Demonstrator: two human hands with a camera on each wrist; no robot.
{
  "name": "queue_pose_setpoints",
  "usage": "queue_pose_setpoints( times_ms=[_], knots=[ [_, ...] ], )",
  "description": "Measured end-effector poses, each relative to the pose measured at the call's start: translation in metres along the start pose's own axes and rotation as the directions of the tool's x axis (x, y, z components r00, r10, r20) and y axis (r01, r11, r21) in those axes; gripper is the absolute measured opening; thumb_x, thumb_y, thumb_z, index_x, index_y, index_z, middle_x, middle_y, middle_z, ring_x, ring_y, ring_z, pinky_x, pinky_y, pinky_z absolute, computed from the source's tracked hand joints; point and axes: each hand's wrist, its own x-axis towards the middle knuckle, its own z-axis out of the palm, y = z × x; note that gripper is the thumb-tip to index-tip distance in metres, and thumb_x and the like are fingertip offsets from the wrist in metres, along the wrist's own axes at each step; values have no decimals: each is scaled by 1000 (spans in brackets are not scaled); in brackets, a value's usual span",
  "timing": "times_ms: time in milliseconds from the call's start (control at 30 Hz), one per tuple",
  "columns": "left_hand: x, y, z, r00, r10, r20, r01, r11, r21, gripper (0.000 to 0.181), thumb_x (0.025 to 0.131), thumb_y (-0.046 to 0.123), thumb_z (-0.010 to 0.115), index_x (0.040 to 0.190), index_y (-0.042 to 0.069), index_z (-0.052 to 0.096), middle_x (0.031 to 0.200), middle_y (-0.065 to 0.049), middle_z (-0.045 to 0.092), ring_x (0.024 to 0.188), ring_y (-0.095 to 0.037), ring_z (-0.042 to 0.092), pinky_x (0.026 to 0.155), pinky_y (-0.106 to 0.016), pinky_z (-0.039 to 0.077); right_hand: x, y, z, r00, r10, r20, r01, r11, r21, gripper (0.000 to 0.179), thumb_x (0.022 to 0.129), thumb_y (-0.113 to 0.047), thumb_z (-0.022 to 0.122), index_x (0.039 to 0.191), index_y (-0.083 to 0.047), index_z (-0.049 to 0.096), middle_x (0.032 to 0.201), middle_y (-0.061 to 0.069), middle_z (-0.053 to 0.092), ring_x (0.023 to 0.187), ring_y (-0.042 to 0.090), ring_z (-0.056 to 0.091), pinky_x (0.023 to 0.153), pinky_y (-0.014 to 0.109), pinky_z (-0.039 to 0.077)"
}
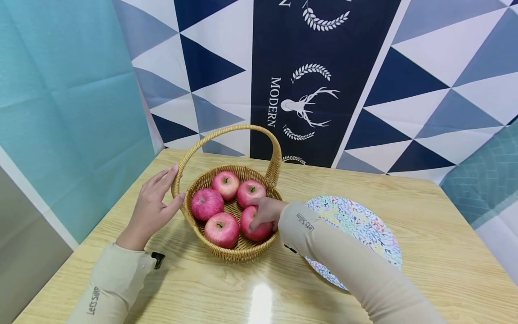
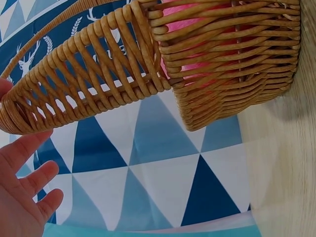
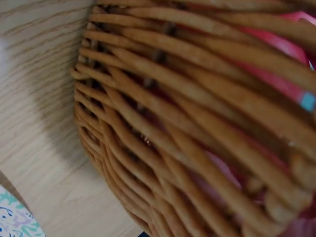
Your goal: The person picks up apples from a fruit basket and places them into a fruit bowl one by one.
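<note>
A wicker basket (image 1: 238, 255) with a tall arched handle (image 2: 84, 74) stands on the table, holding several red apples (image 1: 221, 230). My left hand (image 1: 151, 209) is at the left side of the handle, its fingers extended and touching the wicker; the thumb lies on the other side of it. Reaching into the basket from the right, my right hand (image 1: 267, 210) grips the front-right apple (image 1: 255, 227) from above, thumb on its near left side. Basket weave (image 3: 163, 123) fills most of the right wrist view and hides that hand there.
A round plate or mat with a multicoloured squiggle pattern (image 1: 376, 234) lies right of the basket, partly under my right forearm. Behind the wooden table (image 1: 437, 252) hangs a triangle-patterned cloth (image 1: 214, 58); a teal cloth (image 1: 73, 90) hangs at the left.
</note>
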Motion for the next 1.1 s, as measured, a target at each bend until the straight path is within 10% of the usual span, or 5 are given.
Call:
queue_pose_setpoints(
  times_ms=[467, 700, 933, 1100],
  knots=[
    [0, 0, 2, 1000, -11, -1, 11, 1000, 4, 59, 78, 9, 61, 134, -7, 50, 123, -27, 58, 117, -46, 46, 92, -64, 29, 5, 9, -1, 986, -142, 91, 150, 985, -90, 85, 65, -2, 81, 141, -9, 45, 123, 10, 50, 76, 20, 60, 52, 32, 51],
    [0, 0, 2, 1000, -11, 2, 11, 1000, 13, 59, 77, 8, 62, 133, -9, 49, 122, -28, 58, 116, -46, 47, 93, -64, 29, 6, 13, -6, 954, -261, 145, 286, 939, -193, 88, 59, 4, 81, 139, -3, 45, 124, 10, 52, 97, 17, 51, 73, 23, 48],
    [0, 1, 2, 1000, -2, 1, 2, 1000, 17, 60, 77, 6, 62, 133, -9, 49, 122, -29, 58, 116, -46, 47, 94, -63, 29, 2, 11, -4, 976, -201, 86, 212, 965, -153, 84, 59, 1, 84, 135, -8, 49, 110, 10, 56, 61, 16, 59, 53, 29, 52],
    [0, 2, -1, 1000, -18, 26, 18, 1000, 23, 60, 78, 6, 62, 134, -9, 48, 124, -29, 57, 117, -46, 46, 94, -64, 29, -1, 11, -8, 985, -155, 74, 158, 986, -42, 87, 61, 1, 82, 139, -10, 46, 115, 12, 54, 68, 18, 63, 57, 30, 54]
  ],
)
